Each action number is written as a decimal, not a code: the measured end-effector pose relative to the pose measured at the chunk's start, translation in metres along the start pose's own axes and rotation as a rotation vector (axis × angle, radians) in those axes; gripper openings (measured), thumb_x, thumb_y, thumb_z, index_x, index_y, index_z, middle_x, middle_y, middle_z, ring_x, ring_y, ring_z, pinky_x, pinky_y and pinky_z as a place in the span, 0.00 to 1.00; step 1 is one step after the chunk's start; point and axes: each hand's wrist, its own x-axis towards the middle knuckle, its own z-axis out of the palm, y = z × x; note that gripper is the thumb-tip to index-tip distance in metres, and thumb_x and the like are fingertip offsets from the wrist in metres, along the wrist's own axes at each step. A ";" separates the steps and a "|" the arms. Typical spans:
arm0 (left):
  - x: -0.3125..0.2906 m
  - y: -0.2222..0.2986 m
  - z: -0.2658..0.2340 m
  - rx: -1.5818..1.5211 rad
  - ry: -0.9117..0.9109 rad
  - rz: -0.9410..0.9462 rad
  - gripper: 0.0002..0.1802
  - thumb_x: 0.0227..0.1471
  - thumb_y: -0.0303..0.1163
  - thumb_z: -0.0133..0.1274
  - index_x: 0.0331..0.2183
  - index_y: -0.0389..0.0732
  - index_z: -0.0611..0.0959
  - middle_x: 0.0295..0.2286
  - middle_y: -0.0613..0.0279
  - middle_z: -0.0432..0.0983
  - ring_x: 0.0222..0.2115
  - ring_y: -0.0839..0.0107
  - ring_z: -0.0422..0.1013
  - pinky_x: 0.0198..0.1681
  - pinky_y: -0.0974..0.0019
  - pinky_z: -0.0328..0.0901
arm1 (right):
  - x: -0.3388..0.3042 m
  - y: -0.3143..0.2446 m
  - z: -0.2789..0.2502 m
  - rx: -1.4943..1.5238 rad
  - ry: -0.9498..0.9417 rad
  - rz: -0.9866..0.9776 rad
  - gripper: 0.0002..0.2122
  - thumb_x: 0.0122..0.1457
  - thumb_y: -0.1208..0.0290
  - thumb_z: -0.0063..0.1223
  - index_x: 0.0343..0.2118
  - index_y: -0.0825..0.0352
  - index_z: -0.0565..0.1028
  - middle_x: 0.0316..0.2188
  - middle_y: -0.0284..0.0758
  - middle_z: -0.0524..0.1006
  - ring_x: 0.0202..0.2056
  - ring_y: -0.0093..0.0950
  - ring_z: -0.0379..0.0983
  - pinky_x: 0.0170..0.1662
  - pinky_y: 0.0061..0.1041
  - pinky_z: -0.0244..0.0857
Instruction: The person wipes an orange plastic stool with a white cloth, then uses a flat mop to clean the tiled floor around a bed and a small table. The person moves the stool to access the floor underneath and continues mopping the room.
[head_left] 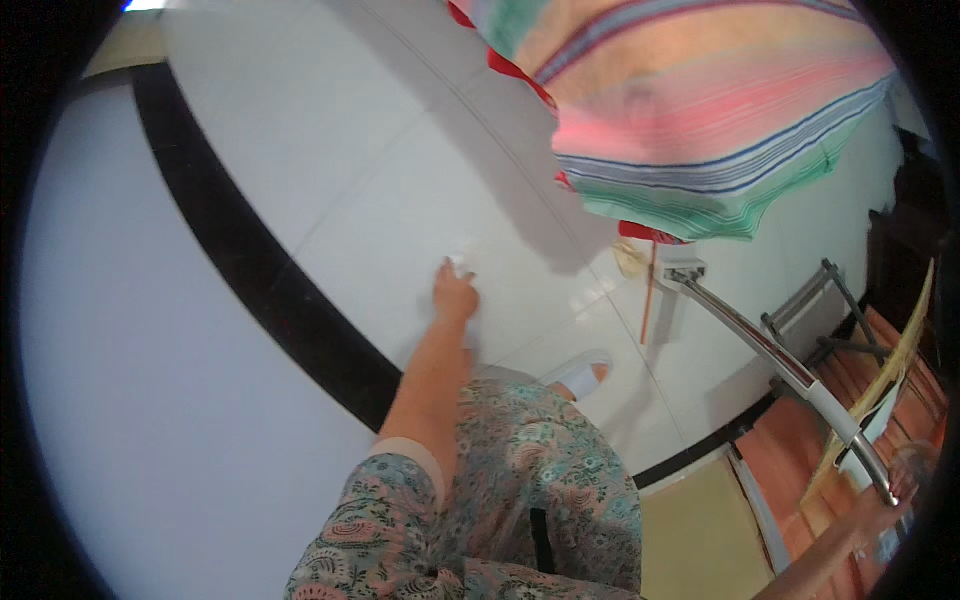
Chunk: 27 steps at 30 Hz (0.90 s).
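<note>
Your left hand (456,293) pinches a small white piece (458,264); your right hand (903,482) clasps a long silver-and-white pole (768,348), likely steadying it.

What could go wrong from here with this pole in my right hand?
The pole held by your right hand could swing, and its white foot might knock the thin stick beside it. The small white item at your left hand could be hard to spot if it ended up loose on the pale floor.
</note>
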 end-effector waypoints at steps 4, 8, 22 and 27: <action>0.034 -0.004 0.008 0.114 -0.287 -0.094 0.24 0.44 0.35 0.48 0.47 0.50 0.73 0.57 0.48 0.47 0.56 0.51 0.47 0.56 0.56 0.50 | -0.018 0.046 -0.006 -0.028 -0.070 0.036 0.09 0.59 0.67 0.43 0.28 0.68 0.68 0.29 0.36 0.70 0.34 0.27 0.68 0.46 0.29 0.60; 0.043 0.000 0.019 -0.017 -0.187 -0.054 0.24 0.44 0.36 0.50 0.46 0.43 0.73 0.52 0.57 0.59 0.53 0.62 0.55 0.52 0.54 0.55 | -0.038 0.094 0.023 0.138 -0.236 0.246 0.09 0.60 0.64 0.42 0.30 0.65 0.68 0.28 0.34 0.70 0.37 0.26 0.67 0.48 0.31 0.58; -0.212 0.370 -0.254 -1.358 -0.550 0.441 0.09 0.47 0.28 0.53 0.31 0.39 0.70 0.29 0.64 0.66 0.27 0.76 0.68 0.28 0.73 0.67 | -0.049 0.126 0.007 -0.053 -0.017 0.461 0.08 0.51 0.69 0.56 0.27 0.63 0.68 0.26 0.30 0.71 0.32 0.22 0.65 0.41 0.27 0.59; -0.279 0.401 -0.395 -1.236 -0.580 0.757 0.17 0.49 0.23 0.48 0.44 0.40 0.71 0.35 0.60 0.64 0.37 0.74 0.64 0.31 0.73 0.68 | -0.048 0.068 0.022 0.067 0.305 0.382 0.09 0.50 0.73 0.57 0.30 0.67 0.69 0.26 0.30 0.70 0.29 0.21 0.66 0.34 0.22 0.62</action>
